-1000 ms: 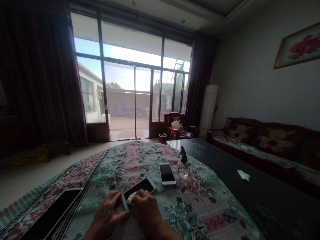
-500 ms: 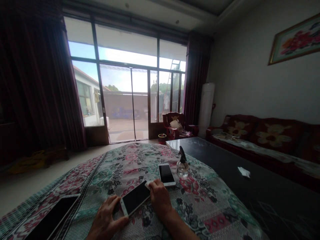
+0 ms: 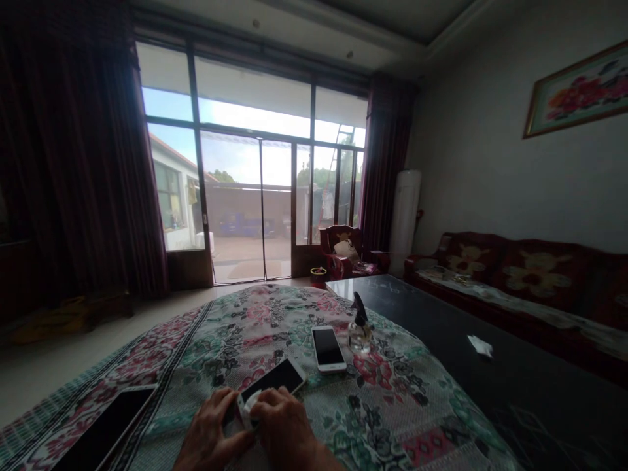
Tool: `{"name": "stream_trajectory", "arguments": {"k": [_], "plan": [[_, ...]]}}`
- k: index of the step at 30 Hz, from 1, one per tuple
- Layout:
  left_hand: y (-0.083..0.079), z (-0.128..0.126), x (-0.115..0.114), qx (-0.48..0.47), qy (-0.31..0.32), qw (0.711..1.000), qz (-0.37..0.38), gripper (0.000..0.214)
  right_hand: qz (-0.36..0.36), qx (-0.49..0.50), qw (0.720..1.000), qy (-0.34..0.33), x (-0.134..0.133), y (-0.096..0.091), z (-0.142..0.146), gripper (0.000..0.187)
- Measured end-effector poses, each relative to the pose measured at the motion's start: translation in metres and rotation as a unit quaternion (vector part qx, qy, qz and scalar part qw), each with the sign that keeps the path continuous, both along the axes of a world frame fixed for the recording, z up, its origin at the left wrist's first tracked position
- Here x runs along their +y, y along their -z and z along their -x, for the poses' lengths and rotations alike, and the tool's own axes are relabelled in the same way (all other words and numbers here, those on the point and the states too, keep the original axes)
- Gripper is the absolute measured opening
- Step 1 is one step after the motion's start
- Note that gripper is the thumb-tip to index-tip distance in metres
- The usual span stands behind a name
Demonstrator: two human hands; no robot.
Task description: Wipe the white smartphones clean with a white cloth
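A white-framed smartphone with a dark screen lies slanted on the flowered cloth. My left hand grips its near left end between thumb and fingers. Bunched in the fingers of my right hand is a white tissue, pressed on the screen close to my left thumb. Part of the phone's lower edge is hidden behind my right hand. Just beyond it lies a second white smartphone, screen up. Beside that stands a clear spray bottle with a black trigger head.
The flowered tablecloth covers the round surface before me. A large dark-screened tablet lies at the left. To the right, a black table carries a crumpled white tissue. A wooden sofa stands behind it.
My right hand has slid the tissue from the phone's far right end down to its near left end. My left hand still holds that end.
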State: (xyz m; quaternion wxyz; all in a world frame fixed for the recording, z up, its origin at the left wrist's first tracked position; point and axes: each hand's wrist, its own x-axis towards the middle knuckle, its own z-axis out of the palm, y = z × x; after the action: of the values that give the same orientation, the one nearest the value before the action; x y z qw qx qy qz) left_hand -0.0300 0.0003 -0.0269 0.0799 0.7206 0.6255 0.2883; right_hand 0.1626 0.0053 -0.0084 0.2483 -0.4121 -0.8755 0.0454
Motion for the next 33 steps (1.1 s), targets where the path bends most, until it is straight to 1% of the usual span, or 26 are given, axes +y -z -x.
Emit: {"name": "stream_trajectory", "arguments": {"k": [2, 5, 7, 9, 11, 13, 15, 20, 22, 28, 31, 33], "plan": [[0.001, 0.000, 0.001, 0.009, -0.003, 1.000, -0.001, 0.057, -0.005, -0.015, 1.000, -0.015, 0.001, 0.000, 0.003, 0.015], [0.000, -0.002, 0.000, 0.014, -0.007, 1.000, 0.003, 0.059, -0.010, -0.008, 1.000, 0.003, 0.005, -0.005, -0.005, 0.015], [-0.002, -0.003, -0.002, 0.014, -0.002, 1.000, 0.004, 0.058, -0.008, 0.008, 0.999, 0.043, 0.009, -0.011, -0.016, 0.017], [-0.006, -0.003, -0.004, 0.012, 0.000, 1.000, 0.003, 0.057, -0.002, 0.023, 0.995, 0.097, 0.014, -0.016, -0.029, 0.020], [-0.010, -0.004, -0.007, 0.009, -0.004, 1.000, 0.004, 0.057, 0.004, 0.032, 0.991, 0.133, 0.020, -0.020, -0.042, 0.025], [-0.014, -0.006, -0.010, 0.002, -0.006, 1.000, 0.006, 0.057, 0.014, 0.046, 0.984, 0.171, 0.025, -0.021, -0.052, 0.029], [-0.018, -0.008, -0.011, -0.002, -0.005, 1.000, 0.012, 0.057, 0.013, 0.063, 0.979, 0.192, 0.029, -0.020, -0.057, 0.029], [-0.022, -0.010, -0.012, -0.009, 0.005, 1.000, 0.017, 0.053, 0.018, 0.078, 0.978, 0.191, 0.028, -0.015, -0.054, 0.026], [-0.020, -0.006, -0.012, -0.016, 0.008, 1.000, 0.015, 0.054, 0.026, 0.073, 0.979, 0.187, 0.026, -0.015, -0.052, 0.026], [-0.011, 0.010, -0.011, -0.033, 0.050, 0.998, 0.015, 0.060, 0.053, 0.054, 0.981, 0.178, 0.018, -0.020, -0.049, 0.023], [-0.012, 0.011, -0.011, -0.025, 0.033, 0.999, 0.024, 0.064, 0.048, 0.063, 0.982, 0.173, 0.017, -0.025, -0.048, 0.019], [-0.014, 0.009, -0.011, -0.018, 0.029, 0.999, 0.029, 0.065, 0.037, 0.060, 0.984, 0.164, 0.016, -0.029, -0.048, 0.021]]}}
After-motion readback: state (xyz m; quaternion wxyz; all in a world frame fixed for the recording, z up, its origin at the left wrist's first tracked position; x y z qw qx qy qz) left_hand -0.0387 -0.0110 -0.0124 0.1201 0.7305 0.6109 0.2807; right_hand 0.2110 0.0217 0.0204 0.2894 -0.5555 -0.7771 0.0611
